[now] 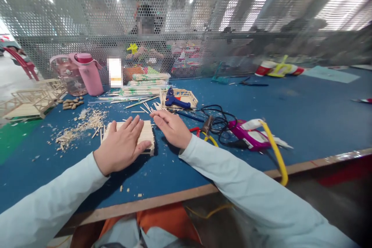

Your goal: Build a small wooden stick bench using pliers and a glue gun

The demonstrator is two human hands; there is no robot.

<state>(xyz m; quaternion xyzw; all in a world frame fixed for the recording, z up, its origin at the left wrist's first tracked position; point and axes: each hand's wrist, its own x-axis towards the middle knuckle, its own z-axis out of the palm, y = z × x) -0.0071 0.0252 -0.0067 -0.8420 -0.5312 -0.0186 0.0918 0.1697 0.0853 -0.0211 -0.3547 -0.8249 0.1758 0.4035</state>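
My left hand (122,145) lies flat, fingers stretched out, on top of a panel of glued wooden sticks (147,133) on the blue table. My right hand (172,127) rests at the panel's right edge, fingers together and slightly curled, touching its far corner. Loose wooden sticks (145,106) lie just beyond both hands. Nothing is gripped by the left hand; whether the right hand holds anything I cannot make out.
A blue glue gun (174,100) lies in a stick-built tray. Purple-white glue gun (250,135), red and yellow-handled tools (203,133) and black cable sit right. Wood chips (78,126), pink jugs (88,73), stick models (31,99) left. A mesh screen (203,27) stands behind; a person sits beyond.
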